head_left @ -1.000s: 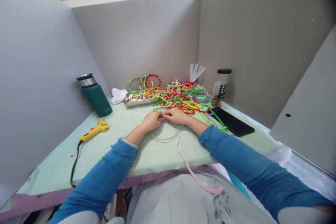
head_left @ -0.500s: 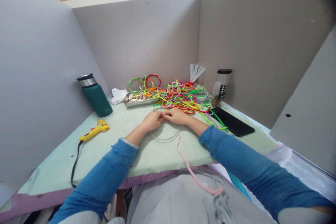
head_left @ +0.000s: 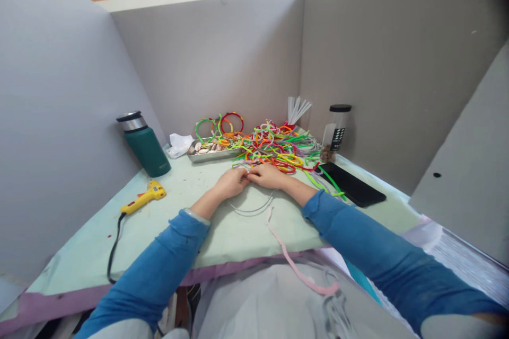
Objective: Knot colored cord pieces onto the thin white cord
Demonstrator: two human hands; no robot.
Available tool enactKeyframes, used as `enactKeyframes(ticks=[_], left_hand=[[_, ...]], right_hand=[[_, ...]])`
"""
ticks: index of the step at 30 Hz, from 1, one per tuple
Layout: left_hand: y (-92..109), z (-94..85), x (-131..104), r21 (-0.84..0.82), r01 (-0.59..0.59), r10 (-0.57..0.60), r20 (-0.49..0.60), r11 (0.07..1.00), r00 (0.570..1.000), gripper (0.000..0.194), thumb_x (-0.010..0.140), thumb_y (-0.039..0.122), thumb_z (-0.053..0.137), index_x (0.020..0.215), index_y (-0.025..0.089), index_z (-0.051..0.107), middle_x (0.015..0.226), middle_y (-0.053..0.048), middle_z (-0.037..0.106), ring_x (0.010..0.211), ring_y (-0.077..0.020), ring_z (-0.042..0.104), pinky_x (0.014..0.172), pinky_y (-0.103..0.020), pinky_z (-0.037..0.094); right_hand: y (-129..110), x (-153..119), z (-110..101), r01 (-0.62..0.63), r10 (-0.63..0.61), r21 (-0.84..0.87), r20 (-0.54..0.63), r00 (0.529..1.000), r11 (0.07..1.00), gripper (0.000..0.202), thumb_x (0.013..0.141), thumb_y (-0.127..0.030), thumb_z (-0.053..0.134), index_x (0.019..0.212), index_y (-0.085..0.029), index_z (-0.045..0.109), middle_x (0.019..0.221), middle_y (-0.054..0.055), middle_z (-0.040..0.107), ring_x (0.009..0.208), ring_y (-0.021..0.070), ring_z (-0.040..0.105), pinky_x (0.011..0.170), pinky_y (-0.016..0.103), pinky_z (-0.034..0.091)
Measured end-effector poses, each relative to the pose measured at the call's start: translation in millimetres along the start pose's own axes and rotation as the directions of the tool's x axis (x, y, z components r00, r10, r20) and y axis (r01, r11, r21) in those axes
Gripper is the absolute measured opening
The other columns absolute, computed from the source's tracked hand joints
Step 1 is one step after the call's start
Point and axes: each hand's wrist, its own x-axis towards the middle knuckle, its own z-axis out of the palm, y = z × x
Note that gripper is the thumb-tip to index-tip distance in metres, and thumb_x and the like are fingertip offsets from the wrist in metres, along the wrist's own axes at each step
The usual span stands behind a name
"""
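My left hand (head_left: 231,183) and my right hand (head_left: 266,176) meet fingertip to fingertip at the middle of the table, both closed in a pinch. Between them shows a small bit of pink, part of something thin whose shape the fingers hide. A thin grey wire hoop (head_left: 252,213) hangs in an arc below the hands, its upper part hidden by them; both hands pinch at it. A fuzzy pink strip (head_left: 289,258) trails from the table over its front edge onto the grey apron. Just behind the hands lies a heap of coloured fuzzy sticks (head_left: 274,143).
A yellow glue gun (head_left: 143,197) and a green bottle (head_left: 146,148) stand or lie at the left. Behind are a metal tray (head_left: 214,156) of shell-like pieces and two coloured rings. A black phone (head_left: 352,184) and a clear jar (head_left: 333,135) are at the right. Grey partitions surround the table.
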Motion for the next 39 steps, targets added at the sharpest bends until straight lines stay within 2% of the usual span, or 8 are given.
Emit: enactKeyframes(ticks=[39], left_hand=[[-1.5, 1.4, 0.6, 0.014, -0.028, 0.028, 0.0, 0.999, 1.0, 0.02, 0.079, 0.029, 0.047, 0.088, 0.018, 0.06, 0.086, -0.006, 0.066, 0.077, -0.0179, 0.059, 0.067, -0.026, 0.042]], right_hand=[[-0.3, -0.7, 0.0, -0.001, 0.003, -0.047, 0.029, 1.0, 0.999, 0.03, 0.085, -0.032, 0.042, 0.083, -0.015, 0.067, 0.081, 0.004, 0.067, 0.069, 0.0125, 0.053, 0.06, 0.021, 0.032]])
